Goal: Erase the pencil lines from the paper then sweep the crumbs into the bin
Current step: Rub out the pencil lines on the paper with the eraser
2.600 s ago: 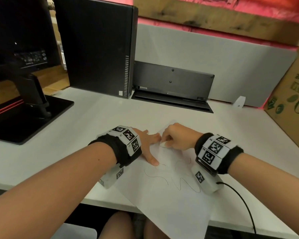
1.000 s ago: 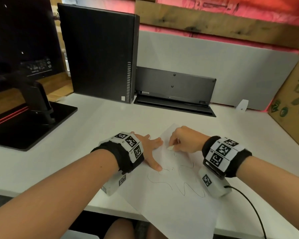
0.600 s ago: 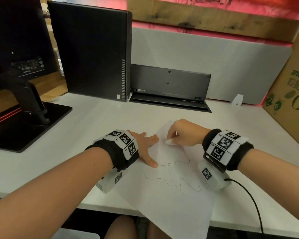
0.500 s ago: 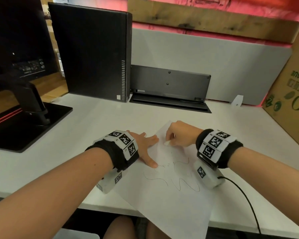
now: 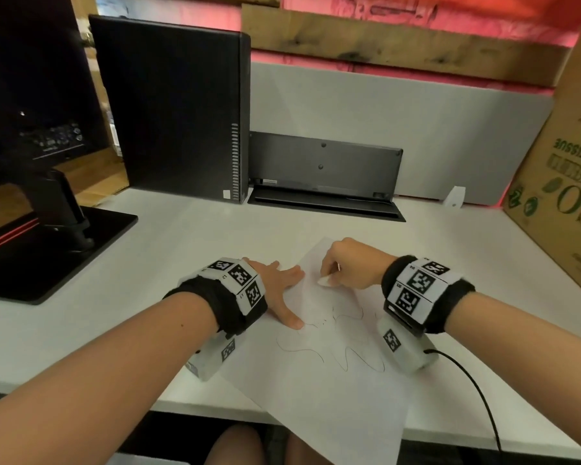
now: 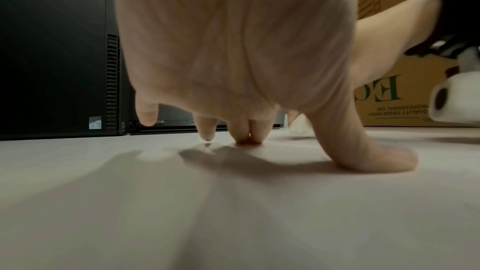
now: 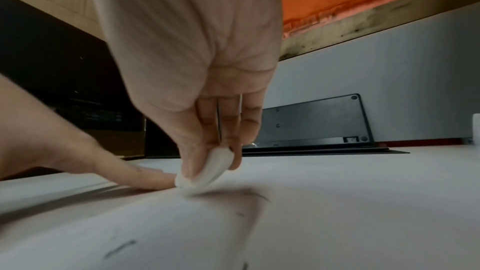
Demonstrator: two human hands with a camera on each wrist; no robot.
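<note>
A white sheet of paper lies at an angle on the desk, overhanging the front edge, with wavy pencil lines across its middle. My left hand lies flat with spread fingers on the paper's left edge, thumb tip by the lines. My right hand pinches a small white eraser and holds its tip on the paper's upper part. In the right wrist view the eraser touches the paper beside a left fingertip. Dark eraser crumbs lie on the sheet.
A black computer tower and a propped black keyboard stand at the back against a grey divider. A monitor base sits at the left, a cardboard box at the right. A black cable trails from my right wrist.
The right hand has shifted back and forth with the eraser over the paper's upper part. The left hand stays pressed on the sheet. The upper lines look fainter.
</note>
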